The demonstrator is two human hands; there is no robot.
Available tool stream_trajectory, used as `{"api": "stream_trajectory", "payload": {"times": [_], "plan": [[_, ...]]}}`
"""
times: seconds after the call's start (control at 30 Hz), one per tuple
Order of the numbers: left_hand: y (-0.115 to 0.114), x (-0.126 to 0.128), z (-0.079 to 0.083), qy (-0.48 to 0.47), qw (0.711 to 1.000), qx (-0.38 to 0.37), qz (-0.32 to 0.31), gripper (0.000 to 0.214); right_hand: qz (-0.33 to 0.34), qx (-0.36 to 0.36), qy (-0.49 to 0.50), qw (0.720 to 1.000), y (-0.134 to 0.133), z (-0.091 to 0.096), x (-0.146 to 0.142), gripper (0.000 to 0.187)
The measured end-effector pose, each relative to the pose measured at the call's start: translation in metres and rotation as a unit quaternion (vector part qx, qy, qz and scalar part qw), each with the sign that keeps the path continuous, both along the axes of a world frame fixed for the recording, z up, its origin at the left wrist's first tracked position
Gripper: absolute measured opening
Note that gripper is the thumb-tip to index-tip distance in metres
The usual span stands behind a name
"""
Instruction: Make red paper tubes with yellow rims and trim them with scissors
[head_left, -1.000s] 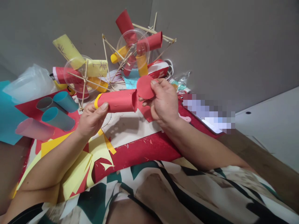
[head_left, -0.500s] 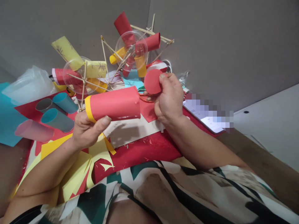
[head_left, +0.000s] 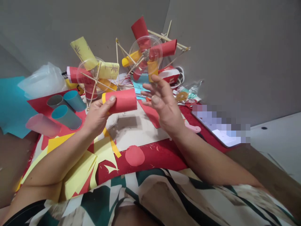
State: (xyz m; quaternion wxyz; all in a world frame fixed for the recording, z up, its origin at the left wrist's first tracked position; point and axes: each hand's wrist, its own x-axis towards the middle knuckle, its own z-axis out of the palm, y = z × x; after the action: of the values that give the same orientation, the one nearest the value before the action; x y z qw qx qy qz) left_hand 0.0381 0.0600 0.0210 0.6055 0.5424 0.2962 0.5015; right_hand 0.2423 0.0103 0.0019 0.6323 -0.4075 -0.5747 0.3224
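Observation:
My left hand [head_left: 100,113] is closed around the yellow-banded end of a red paper tube [head_left: 124,101], its thumb on top and the tube lying almost level above the table. To the tube's right, my right hand [head_left: 163,105] is open with fingers spread and nothing in it. A red paper disc [head_left: 134,155] lies on the red cloth near the front edge, below the tube. Scissors with orange handles [head_left: 147,98] show partly behind my right fingers. White board [head_left: 129,135] lies under both hands.
Two stick-and-plastic-disc wheels with paper tubes, one left [head_left: 94,75] and one right [head_left: 145,50], stand at the back. Blue cups [head_left: 67,117] and a pink cup [head_left: 43,125] are at left. Yellow paper [head_left: 80,169] lies in front. A phone [head_left: 217,130] rests at right.
The red disc has left my right hand and lies on the cloth. My right hand has opened. My left hand still holds the tube, and the view has shifted slightly.

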Motion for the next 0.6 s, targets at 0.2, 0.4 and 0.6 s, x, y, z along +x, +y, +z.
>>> {"api": "stream_trajectory", "payload": {"times": [0.2, 0.4, 0.6], "plan": [[-0.014, 0.001, -0.011, 0.154, 0.982, 0.048, -0.098, 0.04, 0.065, -0.065, -0.034, 0.995, 0.001, -0.012, -0.013, 0.073], [-0.018, -0.004, 0.011, 0.193, 0.973, 0.095, -0.088, 0.037, 0.064, -0.156, 0.082, 0.982, 0.012, -0.016, -0.013, 0.053], [-0.015, -0.017, 0.03, 0.15, 0.951, 0.232, 0.14, 0.028, 0.082, -0.222, 0.248, 0.939, 0.02, -0.013, -0.011, 0.042]]}}
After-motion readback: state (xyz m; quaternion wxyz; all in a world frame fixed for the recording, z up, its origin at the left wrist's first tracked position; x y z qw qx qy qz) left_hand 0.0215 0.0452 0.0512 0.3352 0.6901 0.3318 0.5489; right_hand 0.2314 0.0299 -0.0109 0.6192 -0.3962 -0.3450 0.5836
